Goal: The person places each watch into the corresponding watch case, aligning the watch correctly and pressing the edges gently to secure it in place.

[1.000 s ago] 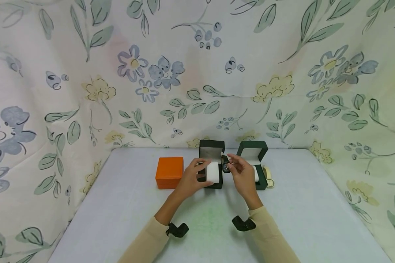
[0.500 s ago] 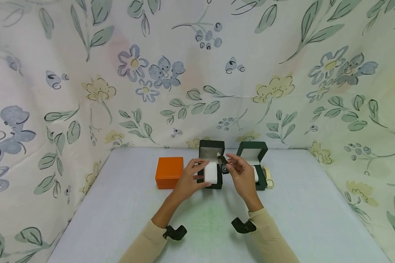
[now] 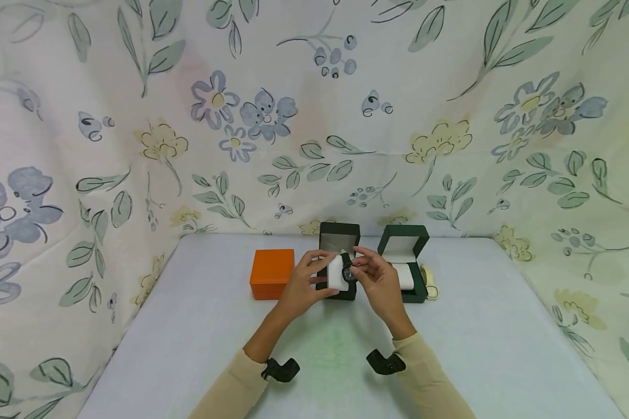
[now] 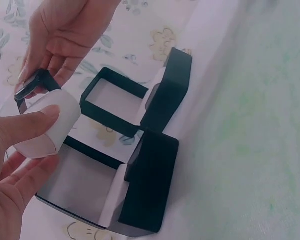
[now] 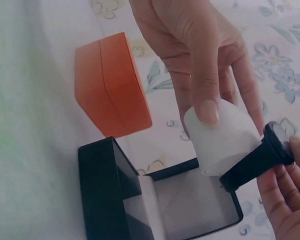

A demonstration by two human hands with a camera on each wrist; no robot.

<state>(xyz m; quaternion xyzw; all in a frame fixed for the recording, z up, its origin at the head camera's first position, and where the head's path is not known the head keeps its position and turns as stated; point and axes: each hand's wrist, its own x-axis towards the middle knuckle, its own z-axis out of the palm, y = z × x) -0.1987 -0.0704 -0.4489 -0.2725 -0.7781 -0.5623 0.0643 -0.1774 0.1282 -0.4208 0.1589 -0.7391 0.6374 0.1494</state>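
My left hand (image 3: 300, 285) grips a white watch cushion (image 5: 225, 137), thumb on one side and fingers on the other. A black wristwatch (image 5: 260, 157) is pinched in my right hand (image 3: 381, 284). In the right wrist view its strap end meets the edge of the cushion, and the dial is by the right fingers. Both are held above an open dark-green watch box (image 4: 151, 185), whose lid (image 3: 339, 230) stands raised at the back. The head view has the watch (image 3: 348, 271) overlapping the right side of the cushion (image 3: 335, 272).
To the right stands a second open green box (image 3: 405, 231) with a white cushion (image 3: 405, 277) inside. A gold watch (image 3: 430, 284) lies against its right side. A closed orange box (image 3: 271, 273) sits to the left. A floral cloth (image 3: 314, 116) hangs behind the table.
My right hand has moved left, bringing the black wristwatch from beside the cushion to overlap it in the head view. The left hand keeps its grip on the cushion.
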